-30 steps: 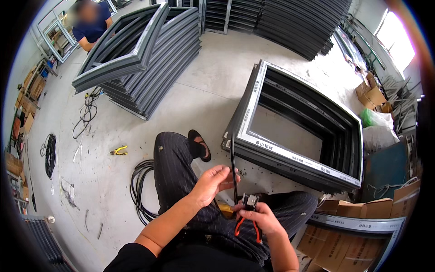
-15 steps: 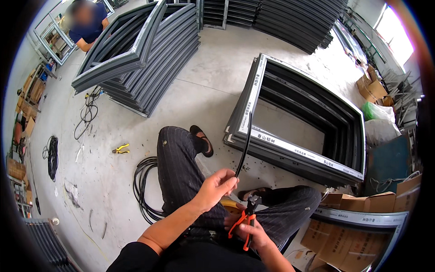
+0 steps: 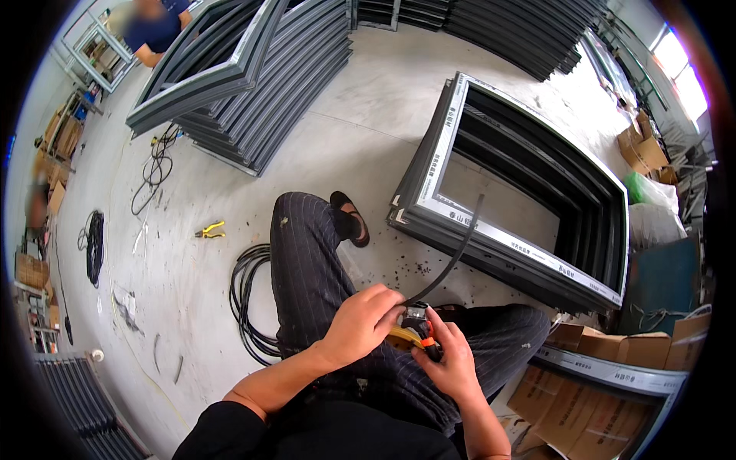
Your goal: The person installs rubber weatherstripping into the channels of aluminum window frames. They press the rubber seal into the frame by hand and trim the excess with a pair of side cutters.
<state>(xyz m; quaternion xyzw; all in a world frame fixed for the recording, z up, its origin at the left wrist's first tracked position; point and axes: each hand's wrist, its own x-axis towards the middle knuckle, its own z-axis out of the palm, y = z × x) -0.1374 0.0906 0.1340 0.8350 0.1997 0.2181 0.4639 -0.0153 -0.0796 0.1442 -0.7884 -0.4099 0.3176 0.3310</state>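
**Two hands meet over a black strip and a hand tool**

Seated on a concrete workshop floor (image 3: 368,130), a person in dark pinstriped trousers works with both hands low in the centre of the frame. The left hand (image 3: 360,326) is curled closed, its fingers pinching the lower end of a black rubber strip (image 3: 452,257), which rises stiffly up and to the right until its tip stands in front of the grey frame beside it. The right hand (image 3: 452,360), just right of the left and touching it, is wrapped shut around a hand tool with orange and yellow grips (image 3: 410,337); the tool's dark head sits right where the strip leaves the left hand. How the tool's blades stand cannot be told.

To the right of centre, a stack of grey window frames (image 3: 429,192) lies flat on the floor, its near edge beside the person's outstretched foot in a black shoe (image 3: 349,218). A coil of black cord (image 3: 245,299) lies left of the leg, and yellow-handled pliers (image 3: 208,229) rest on the floor farther left. More grey frames (image 3: 253,84) are piled at the upper left, where another person in a blue shirt (image 3: 153,31) stands. Cardboard boxes (image 3: 613,349) sit at the lower right.
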